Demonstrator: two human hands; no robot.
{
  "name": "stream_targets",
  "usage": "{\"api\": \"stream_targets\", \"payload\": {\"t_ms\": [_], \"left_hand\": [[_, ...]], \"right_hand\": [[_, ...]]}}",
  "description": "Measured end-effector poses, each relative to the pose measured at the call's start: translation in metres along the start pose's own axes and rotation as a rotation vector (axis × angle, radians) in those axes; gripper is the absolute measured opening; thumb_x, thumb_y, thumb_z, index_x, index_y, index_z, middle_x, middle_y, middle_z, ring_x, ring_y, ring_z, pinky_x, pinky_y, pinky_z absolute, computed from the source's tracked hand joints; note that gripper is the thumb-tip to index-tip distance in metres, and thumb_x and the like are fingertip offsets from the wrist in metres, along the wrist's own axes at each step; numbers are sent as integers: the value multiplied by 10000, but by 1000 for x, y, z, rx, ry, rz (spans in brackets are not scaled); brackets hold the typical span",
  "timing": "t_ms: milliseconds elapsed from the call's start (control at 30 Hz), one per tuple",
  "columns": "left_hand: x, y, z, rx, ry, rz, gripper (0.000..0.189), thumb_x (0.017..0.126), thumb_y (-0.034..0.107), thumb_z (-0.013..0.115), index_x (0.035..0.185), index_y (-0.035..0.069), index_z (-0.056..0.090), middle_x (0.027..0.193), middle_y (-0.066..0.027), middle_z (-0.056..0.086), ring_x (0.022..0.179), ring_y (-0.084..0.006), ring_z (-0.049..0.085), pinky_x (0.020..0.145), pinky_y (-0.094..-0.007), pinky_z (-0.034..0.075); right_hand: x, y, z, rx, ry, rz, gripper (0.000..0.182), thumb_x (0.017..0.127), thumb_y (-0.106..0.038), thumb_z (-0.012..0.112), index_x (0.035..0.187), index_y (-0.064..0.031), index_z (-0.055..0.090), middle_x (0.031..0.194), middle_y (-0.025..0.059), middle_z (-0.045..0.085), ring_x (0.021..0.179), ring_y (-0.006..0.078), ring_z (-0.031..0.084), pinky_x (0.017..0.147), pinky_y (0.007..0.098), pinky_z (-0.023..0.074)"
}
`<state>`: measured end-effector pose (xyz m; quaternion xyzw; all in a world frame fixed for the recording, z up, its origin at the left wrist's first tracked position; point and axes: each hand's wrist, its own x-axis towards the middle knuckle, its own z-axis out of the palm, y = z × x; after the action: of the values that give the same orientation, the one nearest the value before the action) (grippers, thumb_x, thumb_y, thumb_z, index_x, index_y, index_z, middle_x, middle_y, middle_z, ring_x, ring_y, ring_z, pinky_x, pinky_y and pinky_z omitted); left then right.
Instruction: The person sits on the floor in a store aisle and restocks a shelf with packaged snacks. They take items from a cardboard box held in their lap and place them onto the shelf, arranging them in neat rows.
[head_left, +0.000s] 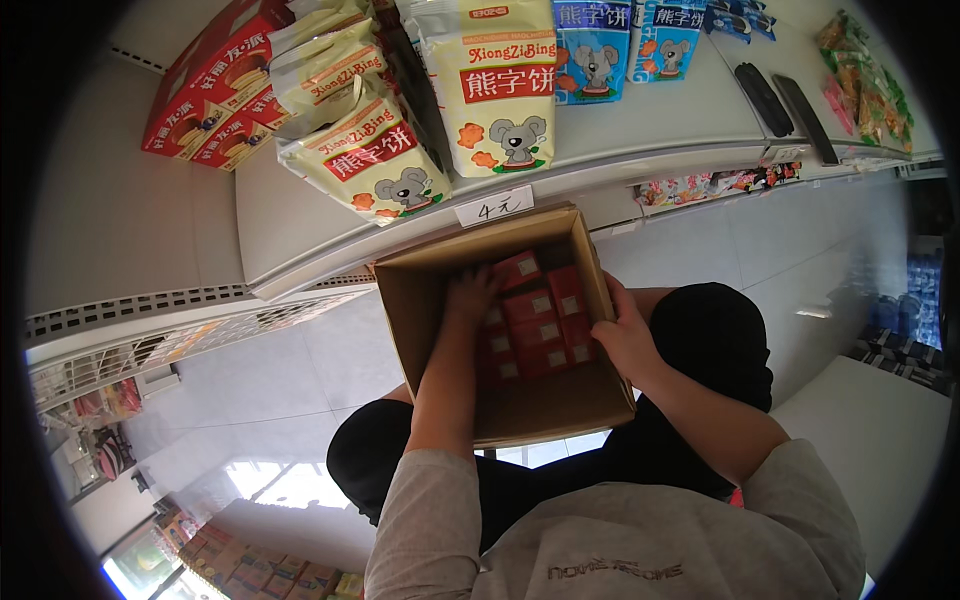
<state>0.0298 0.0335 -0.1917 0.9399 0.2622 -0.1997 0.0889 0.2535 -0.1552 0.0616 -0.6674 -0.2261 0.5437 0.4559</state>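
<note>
An opened cardboard box (551, 416) sits between my knees, against the front of a shop shelf. Several small red packs (529, 304), each with a pale patch on top, stand in rows inside it. My left hand (472, 294) reaches down into the box, its fingers at the packs on the far left side. Shadow hides whether those fingers hold a pack. At the box's right wall, my right hand (628, 330) grips the cardboard, thumb over the rim and fingers outside.
Cream biscuit bags (495, 97) and blue bags (592, 56) stand on the shelf (675, 112), above a handwritten price tag (495, 206). Red pie cartons (217, 97) are at its left. Two dark flat objects (787, 109) lie rightward. A white surface (862, 442) is beside my right knee.
</note>
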Motion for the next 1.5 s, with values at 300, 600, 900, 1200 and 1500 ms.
{"api": "stream_targets", "payload": {"t_ms": [300,600,900,1200,1500], "left_hand": [[7,8,14,69,137,58,634,1005,266,539,1623,319,408,1546,-181,504,1302,-429,583,979,-600,559],[9,26,0,-192,68,-53,445,1004,209,524,1442,263,579,1510,-201,518,1306,-453,567,1039,-598,528],[-18,33,-56,14,263,-22,318,981,211,546,1284,186,642,1297,-172,618,1119,-403,653,906,-556,556],[-103,50,-179,19,348,94,446,900,289,747,1309,147,642,1286,-161,605,1160,-370,622,929,-499,546],[-270,53,-303,96,715,311,590,860,281,813,1398,135,620,1383,-158,563,1205,-365,605,994,-501,528]], "right_hand": [[1,23,-3,-23,83,-53,855,846,48,543,1658,-30,288,1586,195,444,1492,304,418,1229,385,343],[0,13,0,-102,177,-159,737,827,-45,599,1548,13,460,1445,272,556,1365,385,547,1157,432,424],[1,26,-5,-190,250,-174,726,834,-72,622,1548,-63,494,1396,266,589,1297,409,588,1117,446,460],[-12,16,-10,-104,208,-233,746,768,-28,615,1508,19,525,1303,253,678,1222,367,650,1054,398,490],[0,45,-18,-189,197,-292,690,794,-52,610,1480,1,556,1217,299,707,1171,440,668,1001,447,512]]}}
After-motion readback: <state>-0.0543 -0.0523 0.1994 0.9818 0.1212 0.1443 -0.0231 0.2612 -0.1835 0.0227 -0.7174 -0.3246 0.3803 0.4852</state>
